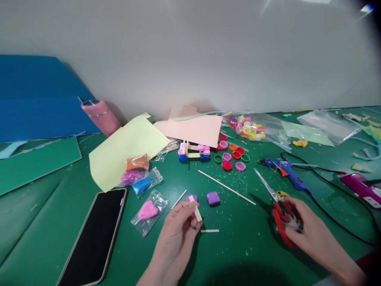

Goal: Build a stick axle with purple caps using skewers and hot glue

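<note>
Pinches short wooden sticks (196, 213) between thumb and fingers of the left hand (180, 226) — nearly closed, just above the green table (238, 238), near two purple blocks (213, 198). Curls the right hand (309, 230) around red-handled scissors (277, 212), with blades angled forward — well apart from the sticks, near a blue glue gun (282, 169).

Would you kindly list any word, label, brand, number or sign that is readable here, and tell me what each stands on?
No word, label, brand, number or sign can be read.
Purple device: pale patches, too small and blurred to read.
Blue glue gun: no legible lettering.
Red-handled scissors in the right hand: no legible marking.
Phone: dark screen, no visible text.
</note>
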Demonstrator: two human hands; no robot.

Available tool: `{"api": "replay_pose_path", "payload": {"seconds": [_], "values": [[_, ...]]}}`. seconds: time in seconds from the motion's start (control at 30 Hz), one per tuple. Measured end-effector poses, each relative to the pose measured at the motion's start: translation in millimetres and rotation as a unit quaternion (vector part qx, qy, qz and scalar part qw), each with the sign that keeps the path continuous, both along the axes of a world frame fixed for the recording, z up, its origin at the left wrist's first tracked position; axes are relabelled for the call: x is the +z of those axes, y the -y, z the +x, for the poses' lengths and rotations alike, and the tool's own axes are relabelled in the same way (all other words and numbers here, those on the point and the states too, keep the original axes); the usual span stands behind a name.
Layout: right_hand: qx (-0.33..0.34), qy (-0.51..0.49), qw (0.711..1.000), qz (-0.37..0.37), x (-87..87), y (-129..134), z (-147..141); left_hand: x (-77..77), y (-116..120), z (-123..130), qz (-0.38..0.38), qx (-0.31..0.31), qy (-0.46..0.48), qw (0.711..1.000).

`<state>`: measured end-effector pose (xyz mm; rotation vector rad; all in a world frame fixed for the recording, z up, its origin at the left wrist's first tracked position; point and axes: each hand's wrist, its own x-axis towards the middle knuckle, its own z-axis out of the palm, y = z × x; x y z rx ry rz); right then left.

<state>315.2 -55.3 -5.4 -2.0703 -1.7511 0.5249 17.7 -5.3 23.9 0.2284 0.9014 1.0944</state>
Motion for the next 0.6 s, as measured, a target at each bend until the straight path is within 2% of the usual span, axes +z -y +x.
{"api": "replay_pose_path", "payload": {"seconds": [0.13,0.2,0.3,0.4,0.6], "values": [[0.095,-0.060,0.990,0.086,8.1,-1,-48,8.2,-1,3,-0.002,0.021,0.006,1.000],[0.130,-0.088,0.983,0.094,10.2,-2,-72,12.9,-1,3,-0.003,0.031,0.016,0.999],[0.149,-0.120,0.979,0.069,11.2,-6,-97,19.7,0,3,-0.020,0.052,0.030,0.998],[0.166,-0.100,0.979,0.057,10.4,-11,-109,25.0,-1,3,-0.034,0.080,0.042,0.995],[0.153,-0.046,0.984,0.081,2.0,-14,-118,30.6,-2,7,-0.072,0.124,0.060,0.988]]}}
